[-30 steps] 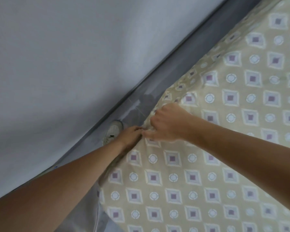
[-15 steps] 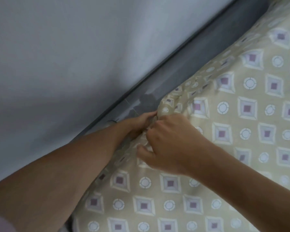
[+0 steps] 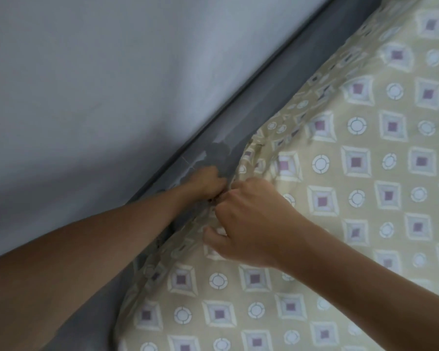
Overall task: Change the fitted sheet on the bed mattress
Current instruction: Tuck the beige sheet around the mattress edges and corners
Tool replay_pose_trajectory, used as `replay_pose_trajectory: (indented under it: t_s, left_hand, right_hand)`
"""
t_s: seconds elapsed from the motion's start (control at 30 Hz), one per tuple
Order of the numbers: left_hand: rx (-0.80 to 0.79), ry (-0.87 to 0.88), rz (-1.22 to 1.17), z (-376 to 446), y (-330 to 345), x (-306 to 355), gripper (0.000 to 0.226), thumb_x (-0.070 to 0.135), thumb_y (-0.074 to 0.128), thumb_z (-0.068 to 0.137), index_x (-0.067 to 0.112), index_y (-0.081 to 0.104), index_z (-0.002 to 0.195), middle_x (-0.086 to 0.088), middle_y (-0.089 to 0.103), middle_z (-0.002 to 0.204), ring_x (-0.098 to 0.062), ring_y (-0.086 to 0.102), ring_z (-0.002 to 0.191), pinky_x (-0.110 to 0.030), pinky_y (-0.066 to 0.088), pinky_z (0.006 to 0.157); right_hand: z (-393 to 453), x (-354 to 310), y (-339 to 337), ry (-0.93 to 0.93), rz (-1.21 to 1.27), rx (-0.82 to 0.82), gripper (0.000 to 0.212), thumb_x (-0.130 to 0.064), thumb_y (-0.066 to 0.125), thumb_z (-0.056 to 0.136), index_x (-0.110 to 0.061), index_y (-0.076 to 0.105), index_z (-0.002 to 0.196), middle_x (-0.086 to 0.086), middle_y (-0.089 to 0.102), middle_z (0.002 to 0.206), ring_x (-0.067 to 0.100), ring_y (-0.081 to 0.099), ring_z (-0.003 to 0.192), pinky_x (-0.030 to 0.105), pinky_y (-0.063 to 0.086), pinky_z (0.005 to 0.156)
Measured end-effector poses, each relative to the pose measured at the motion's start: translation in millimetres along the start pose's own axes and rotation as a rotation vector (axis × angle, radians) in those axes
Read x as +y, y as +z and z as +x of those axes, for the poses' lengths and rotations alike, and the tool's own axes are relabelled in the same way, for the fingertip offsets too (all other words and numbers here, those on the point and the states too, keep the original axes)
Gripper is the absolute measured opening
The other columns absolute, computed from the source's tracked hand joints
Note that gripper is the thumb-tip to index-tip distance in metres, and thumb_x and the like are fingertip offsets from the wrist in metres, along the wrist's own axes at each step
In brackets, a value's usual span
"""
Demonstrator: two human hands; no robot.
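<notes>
A beige fitted sheet (image 3: 352, 198) printed with purple squares and white circles covers the mattress on the right. Its gathered edge runs along the wall side, bunched into folds. My left hand (image 3: 205, 181) grips that edge down in the gap beside the mattress, fingers curled into the cloth. My right hand (image 3: 249, 221) is just to the right of it, on top of the sheet, fingers curled and pinching the same bunched edge. The two hands nearly touch. The mattress itself is hidden under the sheet.
A pale grey wall (image 3: 112, 84) fills the upper left. A dark grey strip of skirting and floor (image 3: 276, 84) runs diagonally between wall and mattress, leaving a narrow gap. A worn patch (image 3: 218, 153) shows on it just above my left hand.
The sheet's edge has been drawn further over the mattress side and bunched more. A round object seen in the gap a second ago is now hidden. My right hand shifted lower.
</notes>
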State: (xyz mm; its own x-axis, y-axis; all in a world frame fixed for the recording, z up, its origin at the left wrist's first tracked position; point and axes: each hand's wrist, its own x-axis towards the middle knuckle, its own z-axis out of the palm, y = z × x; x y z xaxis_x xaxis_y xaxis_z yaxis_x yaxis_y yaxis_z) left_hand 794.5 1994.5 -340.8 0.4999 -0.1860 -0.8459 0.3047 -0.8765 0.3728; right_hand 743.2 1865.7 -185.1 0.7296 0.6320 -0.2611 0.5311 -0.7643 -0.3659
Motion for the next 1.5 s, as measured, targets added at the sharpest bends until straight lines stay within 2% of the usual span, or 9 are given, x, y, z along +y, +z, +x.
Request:
replay_pose_trajectory:
  t_s: [0.07,0.27,0.43,0.53,0.63,0.73,0.87,1.3,1.5]
  left_hand:
    - [0.064,0.013,-0.114,6.6,-6.9,-2.8,0.035,0.021,0.054,0.098,0.007,0.068,0.069,-0.014,0.072,0.076,-0.034,0.071,0.08,-0.04,0.053,0.067]
    - [-0.063,-0.018,-0.535,-3.6,-30.2,28.4,0.027,0.017,0.045,0.109,0.012,0.071,0.102,-0.01,0.066,0.088,-0.017,0.056,0.067,-0.019,0.043,0.051]
    - [-0.047,0.003,-0.502,-12.7,-38.8,67.4,0.029,0.022,0.051,0.104,0.011,0.077,0.102,-0.003,0.072,0.08,-0.02,0.064,0.071,-0.022,0.043,0.056]
    - [-0.079,0.045,-0.658,-35.1,-40.0,111.3,0.043,0.048,0.053,0.103,0.015,0.079,0.096,-0.002,0.074,0.083,-0.023,0.066,0.077,-0.028,0.046,0.063]
    - [0.054,0.218,-0.322,-55.0,-23.6,145.2,0.065,0.077,0.035,0.096,0.026,0.074,0.112,0.001,0.074,0.111,-0.026,0.066,0.103,-0.037,0.05,0.086]
    - [0.385,0.266,0.039,-55.8,-4.6,151.4,0.065,0.08,0.031,0.094,0.026,0.066,0.103,-0.002,0.072,0.101,-0.033,0.067,0.095,-0.039,0.046,0.076]
    - [0.491,0.306,0.168,-42.7,1.1,143.8,0.064,0.08,0.027,0.095,0.029,0.064,0.105,0.003,0.073,0.092,-0.027,0.069,0.086,-0.036,0.045,0.068]
    - [0.523,0.297,0.273,-25.9,14.8,149.0,0.052,0.064,0.032,0.098,0.023,0.061,0.107,-0.002,0.072,0.092,-0.032,0.069,0.083,-0.037,0.05,0.064]
    - [0.289,0.352,0.024,-29.1,-2.0,148.0,0.047,0.068,0.033,0.101,0.031,0.058,0.115,0.007,0.066,0.111,-0.02,0.065,0.106,-0.046,0.054,0.086]
  right_hand:
    - [0.4,2.4,5.2,-0.002,-0.018,-0.086,0.056,-0.049,0.032,0.099,-0.018,0.033,0.051,-0.001,0.047,0.052,0.022,0.047,0.059,0.039,0.044,0.069]
    - [-1.2,30.7,13.6,0.023,-0.046,-0.074,0.05,-0.05,0.039,0.097,-0.023,0.074,0.075,-0.001,0.068,0.072,0.025,0.06,0.078,0.042,0.038,0.09]
    - [-23.0,129.0,-26.4,0.13,-0.168,0.106,0.051,-0.053,0.036,0.103,-0.017,0.067,0.085,0.006,0.056,0.085,0.029,0.05,0.091,0.048,0.037,0.107]
    - [-31.4,219.7,-54.2,0.269,-0.275,0.195,0.052,-0.052,0.034,0.103,-0.014,0.067,0.095,0.008,0.058,0.098,0.031,0.05,0.102,0.049,0.034,0.111]
    - [-27.9,268.8,-57.2,0.349,-0.271,0.326,0.046,-0.047,0.039,0.103,-0.012,0.068,0.097,0.008,0.059,0.102,0.033,0.052,0.107,0.05,0.036,0.108]
    - [-20.1,272.4,-40.0,0.357,-0.233,0.391,0.042,-0.042,0.04,0.101,-0.012,0.066,0.089,0.006,0.058,0.094,0.032,0.052,0.107,0.048,0.033,0.109]
    - [-18.1,276.4,-35.1,0.351,-0.199,0.445,0.037,-0.037,0.046,0.097,-0.011,0.066,0.082,0.007,0.058,0.086,0.033,0.055,0.102,0.046,0.032,0.111]
    - [-20.0,289.2,-27.0,0.315,-0.051,0.436,0.032,-0.037,0.051,0.096,-0.01,0.06,0.082,0.008,0.054,0.087,0.035,0.054,0.102,0.05,0.03,0.121]
    - [-22.0,293.1,-31.4,0.323,0.011,0.462,0.025,-0.035,0.057,0.094,-0.011,0.061,0.086,0.007,0.057,0.092,0.035,0.058,0.107,0.052,0.03,0.121]
